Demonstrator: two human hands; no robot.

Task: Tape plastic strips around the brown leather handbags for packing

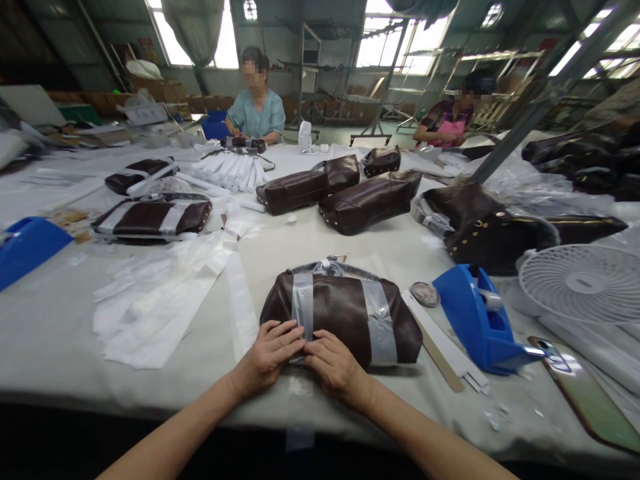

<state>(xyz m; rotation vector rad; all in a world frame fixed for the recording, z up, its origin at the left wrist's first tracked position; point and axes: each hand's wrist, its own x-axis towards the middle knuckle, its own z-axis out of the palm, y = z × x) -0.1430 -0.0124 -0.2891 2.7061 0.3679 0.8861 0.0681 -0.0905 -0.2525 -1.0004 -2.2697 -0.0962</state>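
A dark brown leather handbag (340,320) lies on its side on the table in front of me. Two bands of clear plastic wrap around its body, a left band (303,300) and a right band (380,320). My left hand (267,357) rests on the bag's lower left part, its fingers stretched across the left band's edge. Just beside it, my right hand (337,370) lies on the bag with fingers extended, the thumb side near the same band. Below both hands, a loose clear strip (300,413) hangs over the table's front edge.
At right stand a blue tape dispenser (475,327), a white fan (585,283) and a phone (595,393). White paper sheets (155,307) lie left. More brown bags (370,200) sit farther back. Two co-workers, one a person in light blue (260,113), are across the table.
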